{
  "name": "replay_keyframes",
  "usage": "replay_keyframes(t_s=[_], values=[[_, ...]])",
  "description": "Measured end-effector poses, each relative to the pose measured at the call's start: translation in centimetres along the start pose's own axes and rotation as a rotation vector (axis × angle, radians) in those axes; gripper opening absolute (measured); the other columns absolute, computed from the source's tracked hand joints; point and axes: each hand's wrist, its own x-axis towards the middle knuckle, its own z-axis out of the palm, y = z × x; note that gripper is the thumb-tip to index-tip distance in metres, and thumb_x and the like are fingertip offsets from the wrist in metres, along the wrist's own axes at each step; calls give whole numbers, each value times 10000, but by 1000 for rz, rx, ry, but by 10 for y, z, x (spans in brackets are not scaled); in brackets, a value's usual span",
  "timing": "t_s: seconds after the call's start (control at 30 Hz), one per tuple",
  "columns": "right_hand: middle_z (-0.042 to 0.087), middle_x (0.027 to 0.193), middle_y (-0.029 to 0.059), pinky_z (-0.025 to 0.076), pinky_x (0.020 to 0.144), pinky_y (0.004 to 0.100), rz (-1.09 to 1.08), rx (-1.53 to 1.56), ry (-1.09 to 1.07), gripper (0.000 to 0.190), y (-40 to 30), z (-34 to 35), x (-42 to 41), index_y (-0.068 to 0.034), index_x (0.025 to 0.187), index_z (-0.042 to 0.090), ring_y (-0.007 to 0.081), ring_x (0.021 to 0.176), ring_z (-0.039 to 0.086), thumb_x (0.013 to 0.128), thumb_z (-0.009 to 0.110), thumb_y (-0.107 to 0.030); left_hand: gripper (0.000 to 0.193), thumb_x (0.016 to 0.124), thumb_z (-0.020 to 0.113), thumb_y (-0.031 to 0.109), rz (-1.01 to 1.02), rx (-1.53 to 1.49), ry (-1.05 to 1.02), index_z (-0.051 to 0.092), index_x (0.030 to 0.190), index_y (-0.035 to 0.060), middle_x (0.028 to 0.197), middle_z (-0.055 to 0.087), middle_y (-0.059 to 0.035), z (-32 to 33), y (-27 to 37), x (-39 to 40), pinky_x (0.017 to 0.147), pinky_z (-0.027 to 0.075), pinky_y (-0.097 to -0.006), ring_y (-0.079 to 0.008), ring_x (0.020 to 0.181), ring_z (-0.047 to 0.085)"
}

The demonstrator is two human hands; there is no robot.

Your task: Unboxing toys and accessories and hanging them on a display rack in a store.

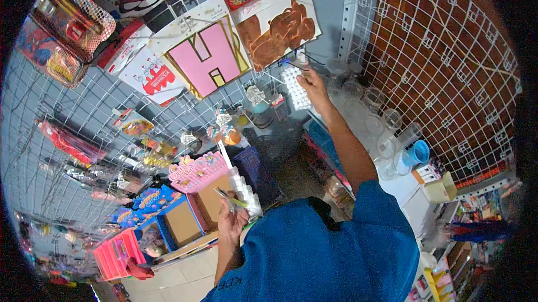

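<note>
My right hand (314,87) is raised to the wire grid wall, its fingers on the right edge of a pack of small white balls (295,88). The pack is at a metal display hook (313,57), just below a hanging brown-and-white packaged item (286,29). Down at the left, my left hand (232,221) holds a small clear packet (231,199) with something yellow-green showing; its contents are too small to tell. Close beside that hand stand a row of white objects (245,188) and an open cardboard display box (210,201).
A pink letter banner pack (206,58) and other packets hang on the grid (96,121). Clear plastic cups (391,119) and a light-blue cup (417,152) stand on the right shelf. Blue display boxes (180,222) and a pink basket (119,255) sit lower left.
</note>
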Motion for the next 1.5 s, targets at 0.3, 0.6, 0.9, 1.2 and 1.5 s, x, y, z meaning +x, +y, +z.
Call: replay_keyframes(t_s=[0.3,0.6,0.9,1.2,1.5], values=[[643,969,83,460,790,287,-113,-50,169,332,39,24,24,2,1132,534,143,876,592,861,672,-132,338,908,583,388,107,384,63,530,1096,112,1164,584,-130,27,-14,7,928,484,-452,-303,1096,571],[629,1176,137,466,917,278,-210,-283,244,344,41,23,-7,43,1234,536,198,1061,615,897,581,-14,397,838,676,394,207,555,180,573,1102,116,1104,613,-66,32,-11,31,903,504,-440,-269,1047,602],[659,891,36,489,681,238,426,156,-325,327,-72,92,-160,-18,1098,607,115,808,611,899,636,-275,256,881,655,290,188,656,251,600,1041,98,1004,658,-32,33,-11,46,804,547,-333,-172,920,648],[642,835,9,452,636,223,247,71,-184,239,-44,103,-191,0,1065,628,55,711,549,892,646,-164,327,893,636,293,48,698,244,577,1129,74,1043,643,-19,23,-30,70,824,531,-313,-154,953,623],[619,788,5,458,588,220,149,245,120,223,-61,52,-164,-18,1115,590,64,672,566,928,593,-141,410,863,607,398,9,461,94,509,1206,196,1418,428,-67,41,-51,84,997,451,-528,-290,1229,488]])
